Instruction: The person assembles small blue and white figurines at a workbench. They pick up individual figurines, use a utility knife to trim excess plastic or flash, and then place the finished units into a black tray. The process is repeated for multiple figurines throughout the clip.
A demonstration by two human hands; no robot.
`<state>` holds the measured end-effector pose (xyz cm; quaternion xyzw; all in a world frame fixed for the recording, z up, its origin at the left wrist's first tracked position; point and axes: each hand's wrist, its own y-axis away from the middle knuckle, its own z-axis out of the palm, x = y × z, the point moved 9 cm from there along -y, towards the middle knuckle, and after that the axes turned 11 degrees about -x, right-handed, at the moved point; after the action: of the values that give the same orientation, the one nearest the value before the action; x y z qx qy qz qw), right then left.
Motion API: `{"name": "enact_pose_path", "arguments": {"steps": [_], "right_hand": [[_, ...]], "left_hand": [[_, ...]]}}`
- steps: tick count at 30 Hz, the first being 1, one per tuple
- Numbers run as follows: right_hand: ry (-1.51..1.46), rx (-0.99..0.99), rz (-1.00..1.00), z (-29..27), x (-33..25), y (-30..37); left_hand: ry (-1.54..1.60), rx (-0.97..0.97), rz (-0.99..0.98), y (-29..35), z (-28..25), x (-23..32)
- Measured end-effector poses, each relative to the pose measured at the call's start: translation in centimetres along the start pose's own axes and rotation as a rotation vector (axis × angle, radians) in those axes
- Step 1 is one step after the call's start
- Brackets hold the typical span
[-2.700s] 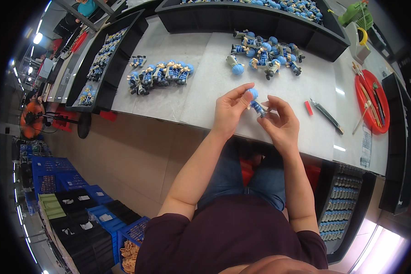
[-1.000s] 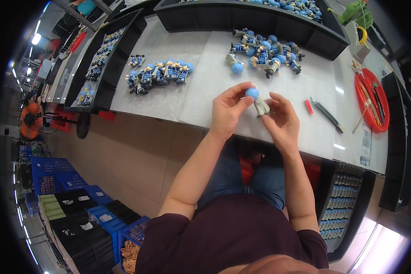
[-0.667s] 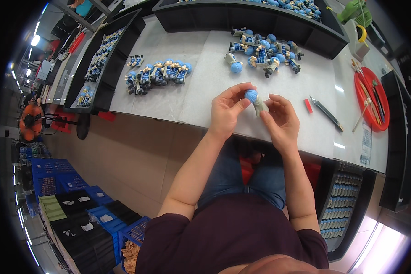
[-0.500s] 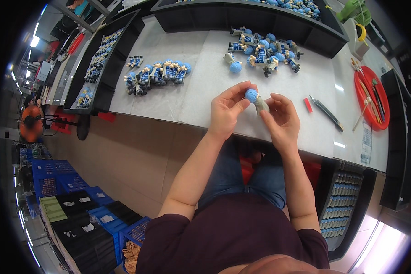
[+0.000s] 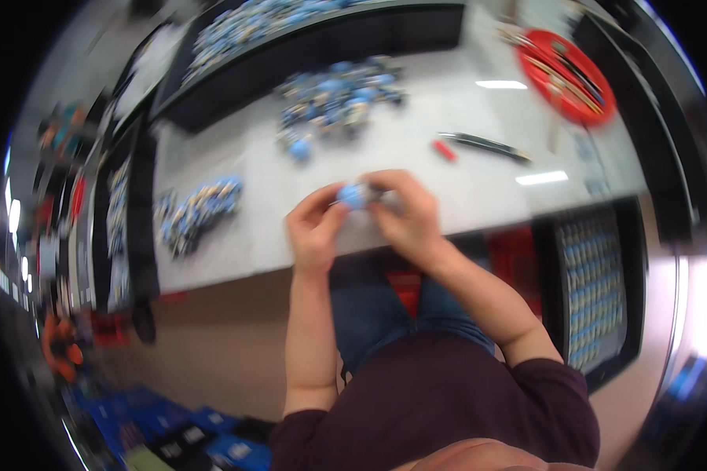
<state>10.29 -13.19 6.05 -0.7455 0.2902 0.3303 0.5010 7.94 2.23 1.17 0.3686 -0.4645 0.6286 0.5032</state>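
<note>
A small figurine (image 5: pixel 353 196) with a blue head is held between my two hands above the table's near edge. My left hand (image 5: pixel 316 226) pinches it at the blue head, thumb and fingers closed. On the other side my right hand (image 5: pixel 407 216) grips the pale body, which its fingers partly cover. Motion blur hides the figurine's finer details. Beyond my hands lies a loose pile of similar blue-headed figurines (image 5: pixel 334 98). To the left, a tighter row of figurines (image 5: pixel 200 212) rests on the white tabletop (image 5: pixel 267 235).
Right of the pile lie a dark pen-like knife (image 5: pixel 487 147) and a small red piece (image 5: pixel 445 150). A red tray (image 5: pixel 530 51) with brushes stands at the far right. Black crates (image 5: pixel 416 27) of figurines line the back and left; another black tray (image 5: pixel 558 314) sits below the table's right side.
The whole view has swung, so the table appears turned and shifted left. My right hand has closed in on the figurine's body; the left hand still holds the blue head.
</note>
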Motion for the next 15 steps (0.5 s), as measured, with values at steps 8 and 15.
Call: {"name": "enact_pose_path", "arguments": {"steps": [8,15], "right_hand": [[0.302,0.486,-0.056,-19.4,-1.1,7.2],[1.163,0.887,0.436,-41.2,-0.2,30.4]], "left_hand": [[-0.190,-0.065,0.022,0.3,0.3,-0.5],[-0.261,-0.077,-0.022,-0.3,0.7,-0.7]]}}
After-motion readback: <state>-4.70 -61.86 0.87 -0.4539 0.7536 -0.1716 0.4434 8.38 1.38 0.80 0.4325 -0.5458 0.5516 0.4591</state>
